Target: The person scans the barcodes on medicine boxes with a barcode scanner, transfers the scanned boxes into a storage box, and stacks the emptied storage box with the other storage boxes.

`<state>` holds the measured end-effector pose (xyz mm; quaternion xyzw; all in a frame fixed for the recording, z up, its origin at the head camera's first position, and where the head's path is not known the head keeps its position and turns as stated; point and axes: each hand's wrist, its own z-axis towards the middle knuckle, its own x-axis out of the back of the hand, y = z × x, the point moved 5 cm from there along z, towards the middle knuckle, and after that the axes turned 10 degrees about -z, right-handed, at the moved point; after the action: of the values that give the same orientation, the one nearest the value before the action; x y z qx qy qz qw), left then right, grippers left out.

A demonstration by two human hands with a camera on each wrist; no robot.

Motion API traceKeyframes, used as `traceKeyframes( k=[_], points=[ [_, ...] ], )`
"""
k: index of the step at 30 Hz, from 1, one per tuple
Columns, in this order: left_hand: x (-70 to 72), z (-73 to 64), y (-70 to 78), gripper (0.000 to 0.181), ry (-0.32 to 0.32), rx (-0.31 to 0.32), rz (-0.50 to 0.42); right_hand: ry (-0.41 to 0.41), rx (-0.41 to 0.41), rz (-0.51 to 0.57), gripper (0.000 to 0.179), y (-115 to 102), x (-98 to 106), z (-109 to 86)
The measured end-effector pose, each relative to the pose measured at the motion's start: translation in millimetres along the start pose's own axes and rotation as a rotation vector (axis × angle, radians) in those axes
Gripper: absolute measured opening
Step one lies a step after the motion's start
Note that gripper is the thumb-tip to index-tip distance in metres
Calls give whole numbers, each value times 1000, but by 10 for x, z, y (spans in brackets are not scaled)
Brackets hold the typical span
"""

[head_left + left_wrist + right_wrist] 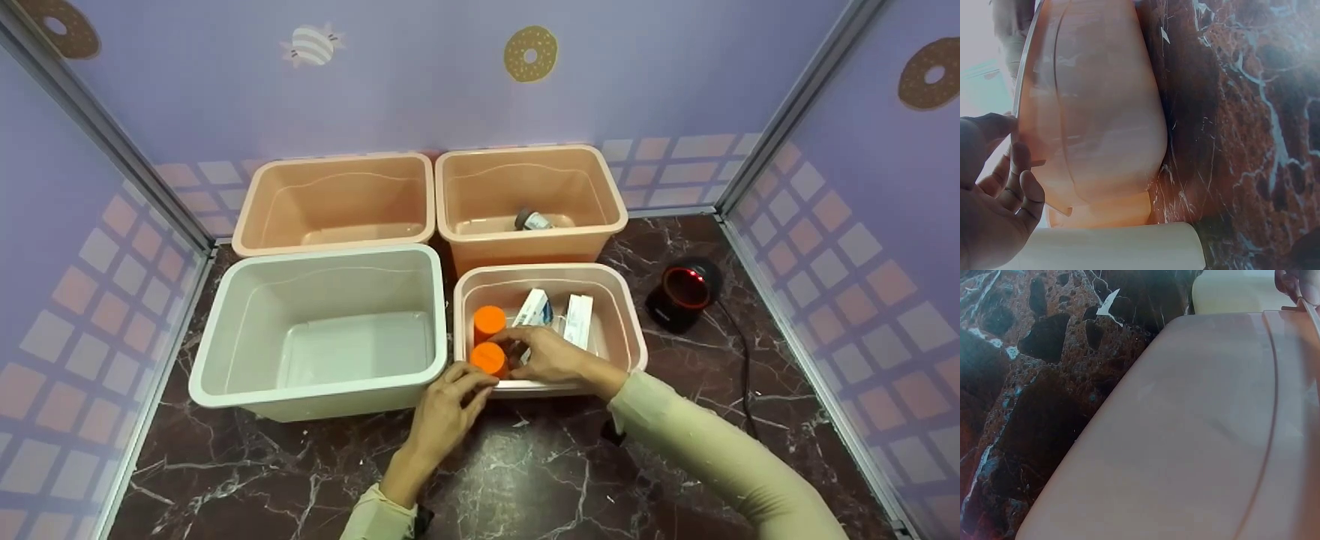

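Note:
In the head view, a small pink bin (626, 315) holds two round orange-topped bottles side by side at its left end, a rear bottle (490, 320) and a front bottle (488, 360). My right hand (551, 352) reaches into this bin from the right, fingers and thumb curled about the front bottle; the bottle's lower part is hidden. My left hand (442, 412) grips the bin's front left corner, thumb and fingers at the rim, as the left wrist view also shows. Right of the bottles lie a white-and-blue box (534, 307) and a narrow white box (578, 321).
A grey-white bin (315, 401) stands left of the small bin. Behind are two orange bins, a left one (337, 161) and a right one (532, 247), the latter holding a dark-capped bottle (534, 220). A black scanner-like device (682, 292) with red lights and a cable stands right.

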<state>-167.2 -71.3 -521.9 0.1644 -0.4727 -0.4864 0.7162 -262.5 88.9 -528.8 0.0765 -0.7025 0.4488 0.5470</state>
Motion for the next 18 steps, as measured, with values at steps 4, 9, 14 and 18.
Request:
traceKeyframes(
  k=[4, 9, 14, 18],
  points=[
    [3, -7, -5, 11, -4, 5, -7, -2, 14, 10, 55, 3, -17, -1],
    [3, -8, -5, 10, -6, 12, -7, 0, 22, -33, 49, 5, -23, -1],
    [4, -11, -6, 10, -11, 20, -15, -29, -7, 3, 53, 16, -34, 1],
    [5, -10, -10, 10, -7, 19, -12, -24, 14, -1, 54, 13, -29, -2]
  ],
)
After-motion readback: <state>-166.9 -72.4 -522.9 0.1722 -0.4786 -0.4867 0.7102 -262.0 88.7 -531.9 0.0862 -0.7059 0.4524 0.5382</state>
